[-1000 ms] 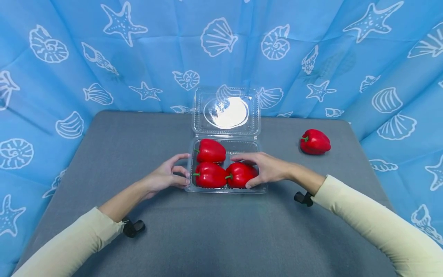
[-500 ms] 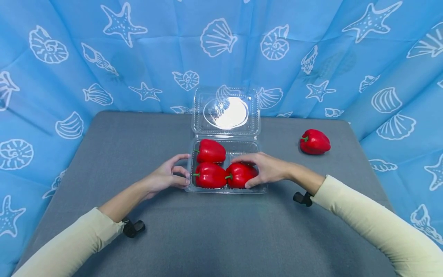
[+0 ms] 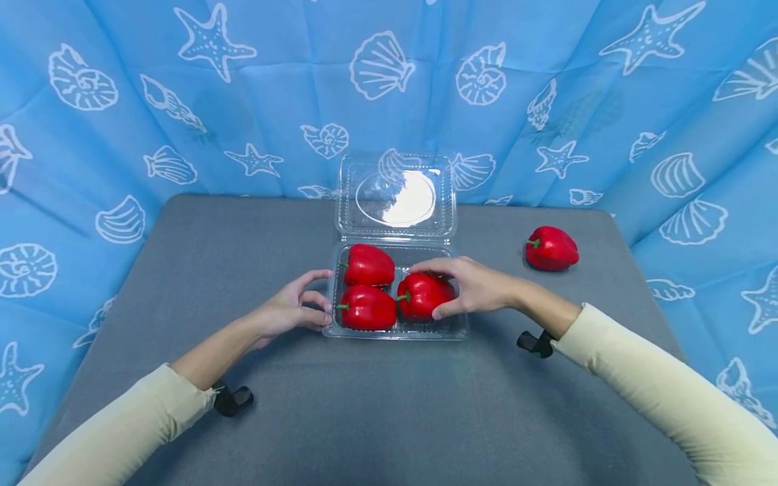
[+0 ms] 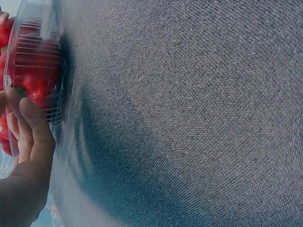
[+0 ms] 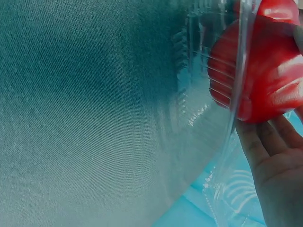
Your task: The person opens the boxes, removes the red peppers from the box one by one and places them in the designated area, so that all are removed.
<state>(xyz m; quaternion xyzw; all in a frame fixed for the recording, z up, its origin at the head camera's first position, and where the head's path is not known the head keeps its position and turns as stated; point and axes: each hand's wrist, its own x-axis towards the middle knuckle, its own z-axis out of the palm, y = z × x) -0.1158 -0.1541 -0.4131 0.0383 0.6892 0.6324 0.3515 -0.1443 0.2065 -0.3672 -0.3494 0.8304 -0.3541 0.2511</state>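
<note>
Head: right hand [image 3: 477, 283], nearer, clamped on a red pepper [image 3: 427, 297] to its left, inside the container [image 3: 419, 254]; long axis side to side, I judge. Left wrist: left hand [image 4: 33, 158] loose-fingered against the container. Right wrist: same grip.

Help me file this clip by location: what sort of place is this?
Probably an indoor filming spot: a blue seashell-print curtain hangs behind a grey fabric-topped table holding an open clear clamshell container.
</note>
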